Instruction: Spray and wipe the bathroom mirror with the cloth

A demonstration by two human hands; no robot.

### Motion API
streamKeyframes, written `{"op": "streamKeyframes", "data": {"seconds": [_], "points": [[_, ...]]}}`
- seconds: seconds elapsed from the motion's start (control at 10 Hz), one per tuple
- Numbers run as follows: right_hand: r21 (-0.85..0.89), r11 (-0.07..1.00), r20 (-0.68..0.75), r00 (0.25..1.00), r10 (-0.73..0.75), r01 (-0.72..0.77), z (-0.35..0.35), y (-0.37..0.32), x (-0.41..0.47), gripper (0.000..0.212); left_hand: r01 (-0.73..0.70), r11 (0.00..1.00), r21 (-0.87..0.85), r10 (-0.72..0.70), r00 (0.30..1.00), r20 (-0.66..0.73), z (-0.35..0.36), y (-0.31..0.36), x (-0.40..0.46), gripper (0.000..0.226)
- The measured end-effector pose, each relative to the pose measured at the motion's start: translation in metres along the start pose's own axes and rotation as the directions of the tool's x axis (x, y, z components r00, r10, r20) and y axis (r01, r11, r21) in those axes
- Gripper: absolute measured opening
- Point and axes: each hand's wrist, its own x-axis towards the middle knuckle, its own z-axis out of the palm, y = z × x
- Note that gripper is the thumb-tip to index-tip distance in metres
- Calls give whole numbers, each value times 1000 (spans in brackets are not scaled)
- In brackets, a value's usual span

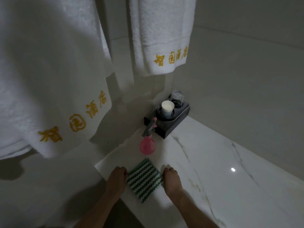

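Note:
A green-and-white striped cloth [144, 179] lies flat on the white marble counter [213, 170], near its front left corner. My left hand [116, 178] is at the cloth's left corner and my right hand [171, 178] at its right corner. The fingers of both hands curl down onto the cloth's edges. A pink spray bottle [147, 145] with a grey trigger head stands on the counter just behind the cloth, untouched. I cannot make out a mirror in this dim view.
A black tray [166, 122] in the counter's back corner holds a white paper cup [167, 108] and a clear glass [177, 97]. Two white towels with gold lettering hang above, one large at the left [49, 79], one smaller [162, 35]. Bare marble stretches to the right.

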Motion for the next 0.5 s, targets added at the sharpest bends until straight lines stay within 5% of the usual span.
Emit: {"op": "streamKeyframes", "data": {"seconds": [0.3,0.5], "points": [[-111,994,-135,991,-16,0,-6,-8,-3,38,21,994,112,-21,1000,-6,-5,-2,-6,14],[48,999,-49,999,4,-1,-6,-1,-14,38,0,992,124,5,999,-46,-14,3,-12,30]]}}
